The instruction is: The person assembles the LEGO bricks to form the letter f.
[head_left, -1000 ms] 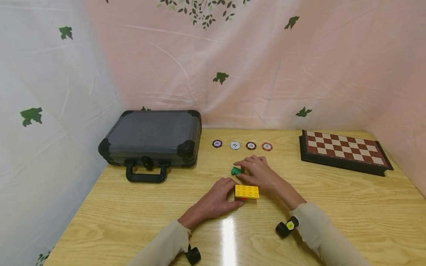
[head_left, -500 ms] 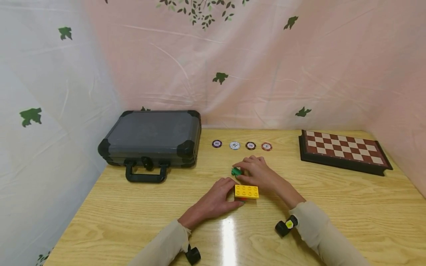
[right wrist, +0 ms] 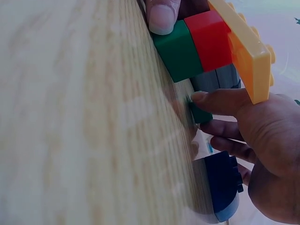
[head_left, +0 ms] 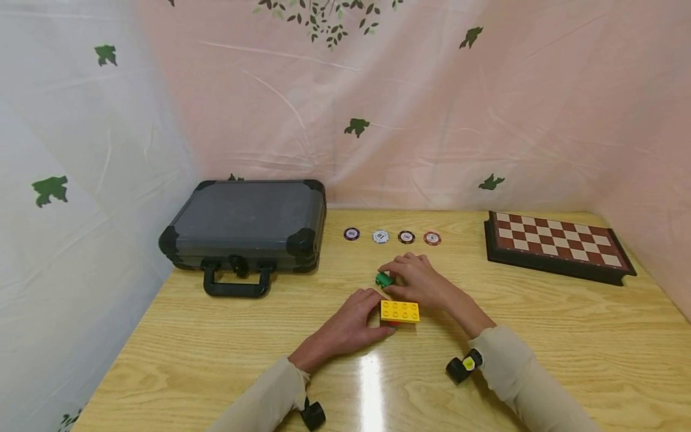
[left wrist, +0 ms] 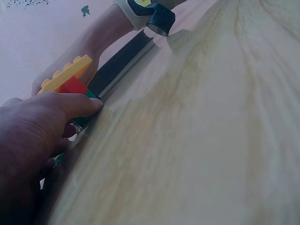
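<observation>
My left hand point(head_left: 353, 324) grips a small stack of toy building bricks on the table. The stack has a green brick point(right wrist: 178, 51) at the bottom, a red brick point(right wrist: 209, 40) in the middle and a wide yellow brick point(head_left: 399, 311) with studs on top. The left thumb point(left wrist: 84, 104) lies against the green base; the other fingers are partly hidden behind the stack. Just beyond, my right hand point(head_left: 418, 281) pinches a small separate green brick point(head_left: 384, 279) between thumb and fingers, close to the tabletop. A dark blue studded brick point(right wrist: 220, 183) shows beside the right hand in the right wrist view.
A grey hard case point(head_left: 243, 216) with a black handle stands at the left. Several poker chips, among them a white one point(head_left: 380, 236), lie in a row behind the hands. A folded checkered board point(head_left: 558, 243) lies at the right, near the curtain point(head_left: 421, 120).
The small green brick has turned slightly in the right fingers, so its studs now show more to the left. The left hand and the stack have stayed in place.
</observation>
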Available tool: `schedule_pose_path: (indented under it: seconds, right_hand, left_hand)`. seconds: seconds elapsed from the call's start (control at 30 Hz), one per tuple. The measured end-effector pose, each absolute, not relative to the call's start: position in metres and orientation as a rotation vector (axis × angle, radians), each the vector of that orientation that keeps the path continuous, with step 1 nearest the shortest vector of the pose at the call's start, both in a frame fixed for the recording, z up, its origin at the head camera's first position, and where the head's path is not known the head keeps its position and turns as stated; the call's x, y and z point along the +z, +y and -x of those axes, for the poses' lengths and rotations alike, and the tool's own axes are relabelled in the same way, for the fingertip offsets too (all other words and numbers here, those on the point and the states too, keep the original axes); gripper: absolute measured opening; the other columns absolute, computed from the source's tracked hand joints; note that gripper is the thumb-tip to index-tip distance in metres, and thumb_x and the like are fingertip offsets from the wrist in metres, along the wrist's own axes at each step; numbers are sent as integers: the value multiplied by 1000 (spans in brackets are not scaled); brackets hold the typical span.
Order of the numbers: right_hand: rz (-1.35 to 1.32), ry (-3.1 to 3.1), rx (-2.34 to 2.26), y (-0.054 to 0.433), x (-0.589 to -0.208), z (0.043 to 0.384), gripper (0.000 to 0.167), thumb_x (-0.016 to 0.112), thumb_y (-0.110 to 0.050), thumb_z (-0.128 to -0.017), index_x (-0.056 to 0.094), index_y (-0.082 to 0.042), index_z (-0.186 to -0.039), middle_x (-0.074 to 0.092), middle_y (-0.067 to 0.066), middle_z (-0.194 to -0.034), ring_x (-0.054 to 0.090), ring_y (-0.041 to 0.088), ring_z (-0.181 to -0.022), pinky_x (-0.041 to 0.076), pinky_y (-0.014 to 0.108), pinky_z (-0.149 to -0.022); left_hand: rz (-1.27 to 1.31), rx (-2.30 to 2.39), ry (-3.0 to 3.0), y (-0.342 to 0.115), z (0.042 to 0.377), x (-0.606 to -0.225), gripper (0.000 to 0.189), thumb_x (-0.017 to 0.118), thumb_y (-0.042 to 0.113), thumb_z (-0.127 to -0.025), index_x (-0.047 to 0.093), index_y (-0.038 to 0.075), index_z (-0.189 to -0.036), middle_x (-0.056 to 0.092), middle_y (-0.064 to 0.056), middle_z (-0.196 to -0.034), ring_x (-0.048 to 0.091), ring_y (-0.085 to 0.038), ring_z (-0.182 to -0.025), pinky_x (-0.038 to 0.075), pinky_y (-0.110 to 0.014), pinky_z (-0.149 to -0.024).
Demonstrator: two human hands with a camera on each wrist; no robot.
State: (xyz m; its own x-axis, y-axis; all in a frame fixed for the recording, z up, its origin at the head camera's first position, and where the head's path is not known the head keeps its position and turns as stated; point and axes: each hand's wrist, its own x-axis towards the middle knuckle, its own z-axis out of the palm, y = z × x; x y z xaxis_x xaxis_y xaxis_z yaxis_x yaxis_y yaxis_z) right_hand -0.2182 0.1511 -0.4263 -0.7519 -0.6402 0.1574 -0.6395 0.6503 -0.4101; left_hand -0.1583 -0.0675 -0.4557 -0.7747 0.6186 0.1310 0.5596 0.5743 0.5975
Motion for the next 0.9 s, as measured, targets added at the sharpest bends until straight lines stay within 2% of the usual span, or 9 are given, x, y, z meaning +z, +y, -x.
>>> schedule_pose_path:
  seconds: [0.3, 0.47, 0.63, 0.9]
  right_hand:
    - [1098, 2839, -795, 150, -425, 218, 31, 81, -17, -90, 71, -4, -117, 64, -4, -93, 51, 23, -95, 39, 41, -82]
    - [1031, 2831, -892, 151, -425, 218, 28, 82, -18, -90, 71, -7, -113, 66, -3, -98, 51, 23, -97, 44, 40, -83]
    - [982, 2818, -1043, 155, -423, 215, 25, 83, -20, -90, 70, -10, -110, 66, 0, -106, 53, 26, -103, 46, 44, -89]
    - [970, 2850, -1175, 160, -422, 209, 28, 83, -19, -91, 70, -8, -113, 67, 5, -110, 60, 28, -102, 51, 45, -83]
  left_hand:
    - [-1013, 981, 2701, -67, 158, -456, 35, 77, 36, -95, 62, 16, -120, 60, 5, -119, 49, -15, -106, 42, -33, -94]
    - [-998, 980, 2698, -67, 158, -456, 34, 76, 36, -95, 62, 17, -119, 59, 6, -116, 48, -14, -104, 41, -32, -91]
    - [-988, 984, 2699, -67, 158, -456, 34, 77, 37, -94, 62, 17, -118, 58, 7, -113, 48, -14, -103, 42, -32, -91]
    - [-999, 1008, 2703, -67, 158, -458, 33, 78, 36, -94, 63, 17, -116, 57, 8, -109, 49, -13, -99, 42, -32, -89]
